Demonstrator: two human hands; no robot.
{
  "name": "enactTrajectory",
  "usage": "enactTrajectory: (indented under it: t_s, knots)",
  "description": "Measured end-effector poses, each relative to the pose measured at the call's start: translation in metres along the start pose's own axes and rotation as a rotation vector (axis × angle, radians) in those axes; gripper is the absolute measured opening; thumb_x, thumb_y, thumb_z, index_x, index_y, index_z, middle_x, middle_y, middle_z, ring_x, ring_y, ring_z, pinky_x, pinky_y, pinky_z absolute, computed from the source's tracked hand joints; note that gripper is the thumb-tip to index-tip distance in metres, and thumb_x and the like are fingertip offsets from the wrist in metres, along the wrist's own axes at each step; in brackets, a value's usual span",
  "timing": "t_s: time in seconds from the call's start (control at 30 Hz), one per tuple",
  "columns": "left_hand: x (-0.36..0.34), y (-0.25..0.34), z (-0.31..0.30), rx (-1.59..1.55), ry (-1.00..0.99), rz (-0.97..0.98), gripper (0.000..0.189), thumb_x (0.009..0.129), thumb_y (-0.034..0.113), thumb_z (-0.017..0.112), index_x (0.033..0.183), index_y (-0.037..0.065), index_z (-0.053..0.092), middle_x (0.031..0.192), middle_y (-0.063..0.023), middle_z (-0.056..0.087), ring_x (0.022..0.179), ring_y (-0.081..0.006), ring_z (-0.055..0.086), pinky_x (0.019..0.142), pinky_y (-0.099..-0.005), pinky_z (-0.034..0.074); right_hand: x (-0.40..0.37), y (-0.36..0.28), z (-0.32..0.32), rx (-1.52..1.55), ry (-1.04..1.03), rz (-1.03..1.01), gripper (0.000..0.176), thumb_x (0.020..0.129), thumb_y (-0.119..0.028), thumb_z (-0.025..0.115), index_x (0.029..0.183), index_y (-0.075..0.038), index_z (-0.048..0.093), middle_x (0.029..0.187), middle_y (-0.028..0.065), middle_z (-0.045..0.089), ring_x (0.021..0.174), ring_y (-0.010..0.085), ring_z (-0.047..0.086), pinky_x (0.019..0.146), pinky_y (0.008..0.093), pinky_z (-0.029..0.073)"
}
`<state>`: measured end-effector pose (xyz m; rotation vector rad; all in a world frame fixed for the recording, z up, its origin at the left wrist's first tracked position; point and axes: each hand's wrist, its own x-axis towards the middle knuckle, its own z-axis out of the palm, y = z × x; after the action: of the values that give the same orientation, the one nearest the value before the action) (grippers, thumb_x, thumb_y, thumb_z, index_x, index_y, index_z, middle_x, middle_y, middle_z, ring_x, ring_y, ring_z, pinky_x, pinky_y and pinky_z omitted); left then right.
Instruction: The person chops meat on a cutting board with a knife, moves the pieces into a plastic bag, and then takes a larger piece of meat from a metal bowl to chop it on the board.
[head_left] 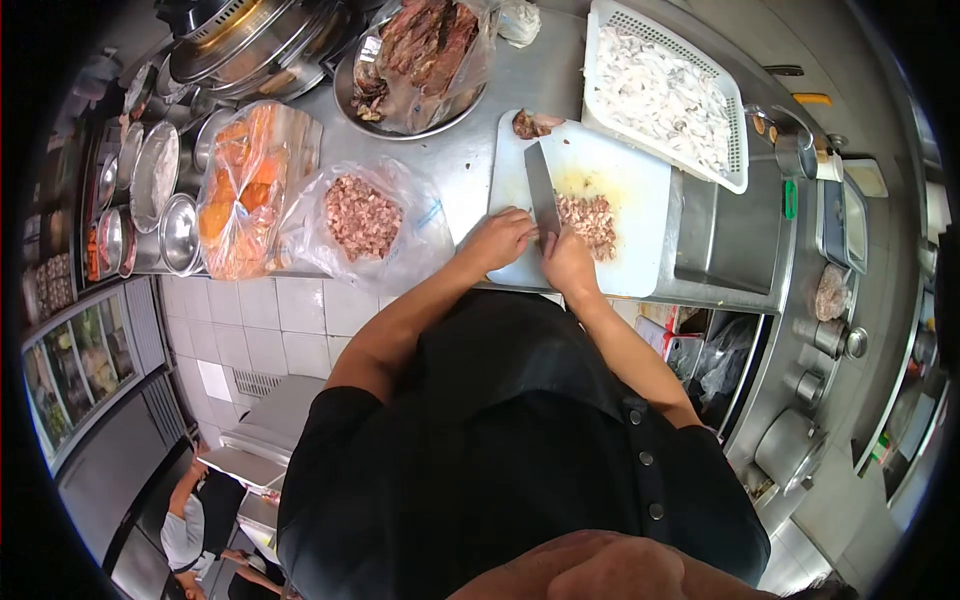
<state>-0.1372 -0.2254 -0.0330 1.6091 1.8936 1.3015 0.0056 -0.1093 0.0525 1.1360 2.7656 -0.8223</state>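
With the knife [541, 185] gripped by the right hand [571, 265], meat [594, 226] at its three o'clock is apparently being chopped; the left hand [498, 243], curled, hold unclear, should be kept clear of the next cut.

Cutting board [640, 190] is pale blue-white with a yellowish stain [578, 180]; chopped meat [590, 225] on it is pinkish brown, flecked white. Knife [541, 185]: plain grey blade. Basket [740, 165]: white, perforated; contents [665, 95] white, grey-tinged. Bagged diced meat [363, 218]: pink, white-speckled. Bagged chunks [240, 170]: orange. Shirt [350, 470]: black. Tiles [250, 305]: off-white, gridded.
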Motion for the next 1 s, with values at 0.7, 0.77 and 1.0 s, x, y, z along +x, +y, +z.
enactTrajectory:
  t_s: [0.7, 0.77, 1.0]
  knots:
    - [0.027, 0.037, -0.041, -0.372, 0.53, -0.327, 0.01, 0.087, -0.011, 0.072, 0.091, -0.003, 0.068, 0.1, -0.0109, 0.074, 0.088, -0.017, 0.073, 0.08, -0.0295, 0.063, 0.005, -0.028, -0.01, 0.136, -0.151, 0.171, 0.032, 0.106, -0.017, 0.056, 0.102, 0.014, 0.064, 0.086, 0.0394, 0.07, 0.086, 0.0566, 0.072, 0.077, 0.0603, 0.058]
    - [0.032, 0.042, -0.046, -0.391, 0.604, -0.332, 0.009, 0.085, -0.009, 0.071, 0.09, -0.001, 0.068, 0.097, -0.0106, 0.074, 0.082, -0.019, 0.074, 0.077, -0.0304, 0.063, 0.008, -0.009, 0.016, 0.07, 0.045, 0.063, 0.029, 0.104, -0.015, 0.058, 0.103, 0.013, 0.065, 0.086, 0.0402, 0.07, 0.085, 0.0571, 0.072, 0.079, 0.0606, 0.058]
    - [0.032, 0.055, -0.057, -0.384, 0.643, -0.284, 0.007, 0.087, -0.007, 0.072, 0.09, -0.002, 0.068, 0.095, -0.0106, 0.074, 0.081, -0.0184, 0.073, 0.075, -0.0313, 0.061, 0.018, -0.048, -0.05, 0.277, -0.409, 0.341, 0.026, 0.102, -0.015, 0.061, 0.105, 0.01, 0.067, 0.091, 0.0376, 0.071, 0.084, 0.0582, 0.07, 0.083, 0.061, 0.057]
